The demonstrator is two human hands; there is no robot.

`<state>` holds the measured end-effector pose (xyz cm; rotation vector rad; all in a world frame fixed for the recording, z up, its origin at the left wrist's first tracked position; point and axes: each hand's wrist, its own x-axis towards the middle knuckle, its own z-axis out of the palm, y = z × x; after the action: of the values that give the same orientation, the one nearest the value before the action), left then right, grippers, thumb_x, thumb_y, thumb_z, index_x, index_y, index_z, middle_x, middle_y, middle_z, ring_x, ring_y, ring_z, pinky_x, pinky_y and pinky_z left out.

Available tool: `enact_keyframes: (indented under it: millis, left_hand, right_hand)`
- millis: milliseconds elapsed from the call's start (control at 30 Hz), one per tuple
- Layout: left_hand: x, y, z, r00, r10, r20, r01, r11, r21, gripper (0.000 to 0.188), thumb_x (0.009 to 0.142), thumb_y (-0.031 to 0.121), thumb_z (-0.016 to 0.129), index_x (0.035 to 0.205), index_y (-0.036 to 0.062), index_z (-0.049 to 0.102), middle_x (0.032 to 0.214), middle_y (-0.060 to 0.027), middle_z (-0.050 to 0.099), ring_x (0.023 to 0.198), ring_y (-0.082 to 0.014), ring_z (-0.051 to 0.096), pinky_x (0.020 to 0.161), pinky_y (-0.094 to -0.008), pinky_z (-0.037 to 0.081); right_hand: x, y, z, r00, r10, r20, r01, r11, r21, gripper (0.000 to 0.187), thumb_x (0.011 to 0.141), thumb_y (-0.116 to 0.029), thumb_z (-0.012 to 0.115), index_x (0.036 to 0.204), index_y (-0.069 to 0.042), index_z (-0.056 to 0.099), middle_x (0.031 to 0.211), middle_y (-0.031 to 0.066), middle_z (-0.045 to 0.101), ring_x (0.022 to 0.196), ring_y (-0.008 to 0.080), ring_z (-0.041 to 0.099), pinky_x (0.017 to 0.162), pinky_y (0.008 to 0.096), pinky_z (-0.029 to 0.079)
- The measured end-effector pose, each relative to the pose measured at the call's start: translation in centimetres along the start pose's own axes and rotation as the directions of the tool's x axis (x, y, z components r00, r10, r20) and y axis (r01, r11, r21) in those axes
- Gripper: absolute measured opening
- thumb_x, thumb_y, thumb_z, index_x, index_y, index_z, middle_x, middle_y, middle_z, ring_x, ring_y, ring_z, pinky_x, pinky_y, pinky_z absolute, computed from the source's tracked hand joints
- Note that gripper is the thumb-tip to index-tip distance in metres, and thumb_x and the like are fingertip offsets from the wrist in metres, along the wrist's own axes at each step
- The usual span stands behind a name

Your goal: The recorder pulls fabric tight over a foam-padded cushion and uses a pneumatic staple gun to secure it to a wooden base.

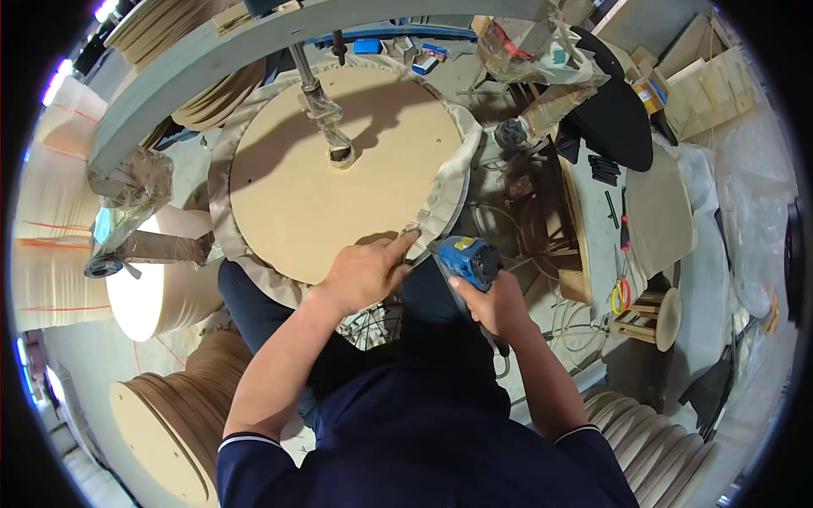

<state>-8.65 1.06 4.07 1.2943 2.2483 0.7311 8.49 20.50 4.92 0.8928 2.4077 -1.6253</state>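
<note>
A round beige board [296, 199] lies in front of me, with a light grey fabric cover [453, 173] folded over its rim in pleats. My left hand [364, 271] is at the near right edge of the board, its fingers bent and pinching the fabric fold there. In my right hand [497, 303] is a blue staple gun [468, 259], its nose right beside the left fingertips at the fabric edge. A metal rod [318, 106] wrapped in clear film comes down onto the middle of the board.
A curved grey metal arm [203, 72] arches over the far side. Small blue boxes [367, 46] lie beyond the board. Yellow-handled scissors [621, 295] and a red-handled screwdriver [625, 230] are on the right bench. Stacked round boards [161, 432] stand at lower left, pale discs [652, 440] at lower right.
</note>
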Motion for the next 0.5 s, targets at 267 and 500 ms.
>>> enact_keyframes:
  millis: [267,500]
  left_hand:
    - [1.0,-4.3,1.0,0.994,-0.039,-0.099,0.028,0.993,-0.112,0.017,0.098,0.022,0.067,0.1,0.0048,0.067,0.086,-0.0156,0.071,0.078,-0.0359,0.068,0.071,-0.0441,0.054]
    - [1.9,-4.1,1.4,0.969,-0.199,-0.146,0.158,0.955,-0.252,0.02,0.094,0.023,0.075,0.093,0.0044,0.068,0.077,-0.014,0.068,0.067,-0.0279,0.063,0.065,-0.0401,0.051]
  right_hand:
    - [-0.9,-1.8,0.1,0.994,0.018,0.111,0.006,0.978,-0.208,0.039,0.091,-0.034,0.077,0.113,-0.002,0.071,0.094,0.0211,0.075,0.097,0.0378,0.073,0.078,0.0401,0.056]
    - [0.8,-1.6,1.8,0.983,-0.117,0.143,0.138,0.979,-0.149,0.037,0.088,-0.031,0.079,0.108,-0.001,0.069,0.092,0.0213,0.074,0.094,0.0402,0.071,0.076,0.0422,0.057]
